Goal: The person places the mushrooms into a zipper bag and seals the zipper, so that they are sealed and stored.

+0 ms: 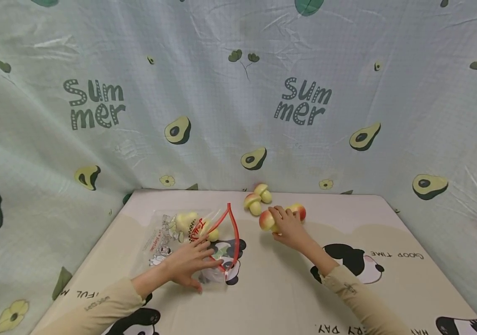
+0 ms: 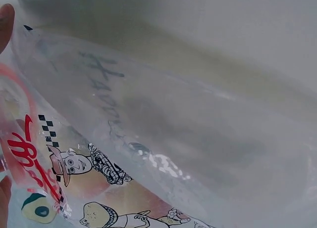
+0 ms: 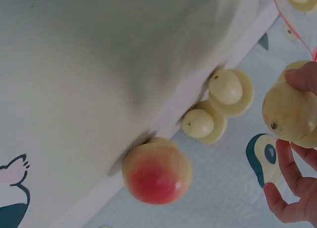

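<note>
My right hand holds a toy mushroom with a pale yellow stem and a reddish cap, thumb and fingers around it in the right wrist view. Just beyond that hand on the table lies another toy mushroom, red cap showing. My left hand is spread at the mouth of a clear plastic bag printed with cartoon figures and red lettering. The bag's red-edged opening stands gaping toward the right. Inside are yellowish toy mushrooms, partly hidden by the print.
Two more toy mushrooms sit together at the table's back edge, near the hanging avocado-print curtain. The pale table carries panda and dog prints and lettering.
</note>
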{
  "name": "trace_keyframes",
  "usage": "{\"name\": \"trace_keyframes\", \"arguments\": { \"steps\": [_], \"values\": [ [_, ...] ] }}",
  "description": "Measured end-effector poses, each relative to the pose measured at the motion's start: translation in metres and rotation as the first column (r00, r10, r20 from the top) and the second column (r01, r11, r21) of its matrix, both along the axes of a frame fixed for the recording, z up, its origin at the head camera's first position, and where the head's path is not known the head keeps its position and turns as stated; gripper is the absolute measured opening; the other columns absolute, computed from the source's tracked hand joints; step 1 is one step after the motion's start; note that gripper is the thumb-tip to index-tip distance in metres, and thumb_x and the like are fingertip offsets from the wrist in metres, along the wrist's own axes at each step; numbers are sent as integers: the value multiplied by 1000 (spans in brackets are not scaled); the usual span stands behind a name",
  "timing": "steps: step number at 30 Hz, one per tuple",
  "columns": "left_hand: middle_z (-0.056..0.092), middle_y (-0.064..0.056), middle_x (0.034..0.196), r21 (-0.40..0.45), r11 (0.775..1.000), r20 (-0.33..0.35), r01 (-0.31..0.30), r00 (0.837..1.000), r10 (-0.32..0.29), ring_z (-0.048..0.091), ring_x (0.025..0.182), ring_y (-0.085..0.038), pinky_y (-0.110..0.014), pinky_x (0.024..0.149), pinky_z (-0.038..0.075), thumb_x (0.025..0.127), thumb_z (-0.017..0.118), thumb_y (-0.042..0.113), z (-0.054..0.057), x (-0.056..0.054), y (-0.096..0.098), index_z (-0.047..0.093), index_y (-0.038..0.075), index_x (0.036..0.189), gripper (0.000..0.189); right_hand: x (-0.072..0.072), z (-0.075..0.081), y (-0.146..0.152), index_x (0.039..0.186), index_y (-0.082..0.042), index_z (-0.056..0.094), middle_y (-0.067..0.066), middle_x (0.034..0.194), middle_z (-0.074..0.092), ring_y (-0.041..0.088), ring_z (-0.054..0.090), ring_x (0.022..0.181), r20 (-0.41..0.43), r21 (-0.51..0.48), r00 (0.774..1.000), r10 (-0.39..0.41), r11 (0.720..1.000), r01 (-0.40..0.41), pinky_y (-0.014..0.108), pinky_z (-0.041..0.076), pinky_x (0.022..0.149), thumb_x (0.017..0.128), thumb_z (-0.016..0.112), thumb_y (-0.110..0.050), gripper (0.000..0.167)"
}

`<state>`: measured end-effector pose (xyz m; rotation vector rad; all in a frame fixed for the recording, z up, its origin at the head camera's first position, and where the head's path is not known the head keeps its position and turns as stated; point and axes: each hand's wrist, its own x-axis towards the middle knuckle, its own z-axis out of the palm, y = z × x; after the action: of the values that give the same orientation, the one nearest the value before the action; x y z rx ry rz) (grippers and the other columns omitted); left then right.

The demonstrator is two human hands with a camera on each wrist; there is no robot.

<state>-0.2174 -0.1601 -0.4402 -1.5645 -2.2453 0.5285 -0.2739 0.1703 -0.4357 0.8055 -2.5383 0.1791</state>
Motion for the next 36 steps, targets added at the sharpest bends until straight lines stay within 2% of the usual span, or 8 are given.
{"name": "trace_keyframes", "arguments": {
  "steps": [6,17,25,36],
  "values": [
    [56,-6,121,-1,1000,2,-3,1000,3,49,116,-27,-46,102,31,64,52,73,-1,0,1,43,27,132,83,1,-1,-7,124,-8,42,13,116,47,31,48,90,47,-11,999,7,1000,-6,46,39,73,66,74,-16,67],
    [56,-5,113,13,1000,-33,18,999,-17,50,109,-23,-47,101,31,62,54,74,-3,1,3,43,27,132,85,4,-2,-17,120,-11,42,10,105,43,24,46,80,-7,23,999,32,999,-32,34,34,64,64,75,-17,66],
    [56,-6,114,5,1000,-32,16,999,-16,50,109,-23,-47,100,31,62,52,75,-1,1,3,42,28,132,85,4,-3,-30,122,-11,41,10,108,43,26,46,84,7,31,999,52,998,-53,39,35,68,63,76,-18,68],
    [56,-5,114,3,1000,-42,17,999,-17,50,110,-23,-47,100,32,61,51,76,-1,1,5,43,28,132,85,7,-7,-52,125,-11,42,8,112,46,26,48,85,24,111,996,89,990,-91,42,36,71,66,74,-23,68]
  ]
}}
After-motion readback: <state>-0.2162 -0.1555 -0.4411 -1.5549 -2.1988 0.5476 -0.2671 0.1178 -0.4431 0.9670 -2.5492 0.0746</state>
